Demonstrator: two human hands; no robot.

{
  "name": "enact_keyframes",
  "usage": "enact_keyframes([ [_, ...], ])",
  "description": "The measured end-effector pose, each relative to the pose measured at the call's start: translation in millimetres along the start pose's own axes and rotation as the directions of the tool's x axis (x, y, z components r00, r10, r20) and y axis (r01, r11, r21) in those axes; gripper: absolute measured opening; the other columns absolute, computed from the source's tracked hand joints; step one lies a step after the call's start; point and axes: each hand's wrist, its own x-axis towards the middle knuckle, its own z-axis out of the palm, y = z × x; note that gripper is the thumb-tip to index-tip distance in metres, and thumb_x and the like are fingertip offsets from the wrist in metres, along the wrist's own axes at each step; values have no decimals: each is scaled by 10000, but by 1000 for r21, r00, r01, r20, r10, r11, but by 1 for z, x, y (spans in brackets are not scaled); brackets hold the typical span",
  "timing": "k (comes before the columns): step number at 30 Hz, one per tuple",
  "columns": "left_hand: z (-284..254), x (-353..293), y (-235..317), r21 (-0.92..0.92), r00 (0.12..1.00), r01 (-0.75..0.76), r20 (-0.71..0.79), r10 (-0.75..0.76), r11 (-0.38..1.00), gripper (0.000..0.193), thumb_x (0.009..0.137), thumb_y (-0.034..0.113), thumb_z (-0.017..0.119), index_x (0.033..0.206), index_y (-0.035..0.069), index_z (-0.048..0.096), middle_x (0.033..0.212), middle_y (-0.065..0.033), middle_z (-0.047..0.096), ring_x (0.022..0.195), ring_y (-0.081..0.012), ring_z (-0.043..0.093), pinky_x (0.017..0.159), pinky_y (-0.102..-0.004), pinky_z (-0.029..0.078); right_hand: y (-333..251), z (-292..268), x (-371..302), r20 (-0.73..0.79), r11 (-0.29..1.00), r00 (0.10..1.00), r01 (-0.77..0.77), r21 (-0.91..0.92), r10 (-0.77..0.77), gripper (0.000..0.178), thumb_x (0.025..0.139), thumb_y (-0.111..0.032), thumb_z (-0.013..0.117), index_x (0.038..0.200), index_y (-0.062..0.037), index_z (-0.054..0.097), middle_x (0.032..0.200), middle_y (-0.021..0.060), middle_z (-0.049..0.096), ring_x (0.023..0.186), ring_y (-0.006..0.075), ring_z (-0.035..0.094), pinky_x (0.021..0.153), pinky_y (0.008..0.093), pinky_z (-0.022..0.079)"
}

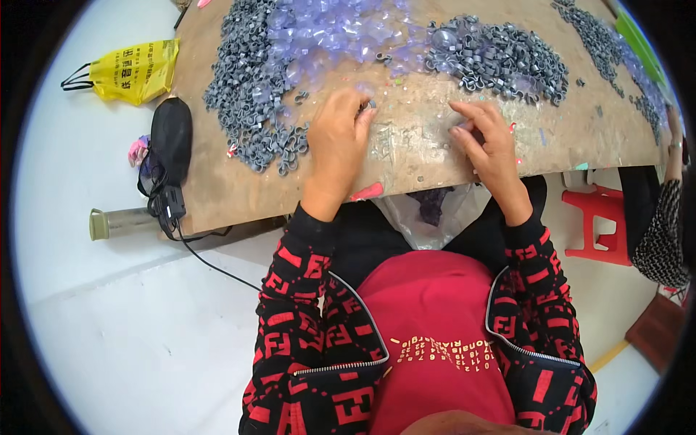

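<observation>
My left hand (338, 138) is over the table (413, 138), its thumb and forefinger pinching a small grey curved plastic clip (369, 105). To its left spreads a large heap of similar grey clips (250, 87). My right hand (491, 141) hovers above the table near its front edge, thumb and forefinger apart; the inside of the palm is partly hidden. Beyond it lies a second pile of grey clips (504, 61). Clear purplish plastic pieces (330, 36) are heaped between the two piles at the back.
A yellow bag (138, 71), a black pouch (172, 134) and a bottle (119, 222) are at the left. A clear plastic bag (442, 225) hangs below the table edge at my lap. At right are a red stool (598, 225), another person's sleeve (661, 232) and more clips (591, 40).
</observation>
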Motion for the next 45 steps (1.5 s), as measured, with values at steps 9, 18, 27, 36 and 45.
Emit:
enact_keyframes([
  [9,10,-6,9,46,998,-69,9,69,997,218,730,31,661,940,53,606,942,-102,622,840,-272,602,721,-353,470,7,-5,-3,-4,998,1000,-11,63,11,352,814,-9,617,1164,-38,582,1006,43,585,841,124,544,757,249,450],
  [18,10,-20,57,-871,840,471,393,-374,141,171,883,38,586,1047,-4,562,1027,-118,650,870,-119,608,770,-244,496,5,-8,0,107,595,953,-263,760,284,143,864,-73,628,978,-73,542,1115,104,605,984,141,575,898,279,439],
  [27,41,-29,55,-262,993,71,111,-43,962,260,766,66,682,1017,33,622,915,-126,622,710,-186,618,633,-291,498,2,-11,-10,168,454,919,-328,828,357,153,915,-180,587,1020,-72,562,1020,73,619,857,111,571,766,240,441],
  [36,4,-48,69,-733,767,641,609,-201,227,273,898,133,599,1151,32,585,1043,-53,625,763,-107,596,664,-238,488,-44,-25,-17,268,963,952,73,258,-144,247,800,-89,664,1041,-33,653,945,88,614,909,185,573,828,302,433],
  [45,1,-77,59,-695,695,646,707,-132,-316,269,874,89,623,1128,38,552,970,-49,589,846,-141,596,725,-245,514,-52,0,-4,153,980,981,94,173,-121,294,768,-83,682,1056,-46,630,1014,82,597,850,216,596,778,328,466],
])
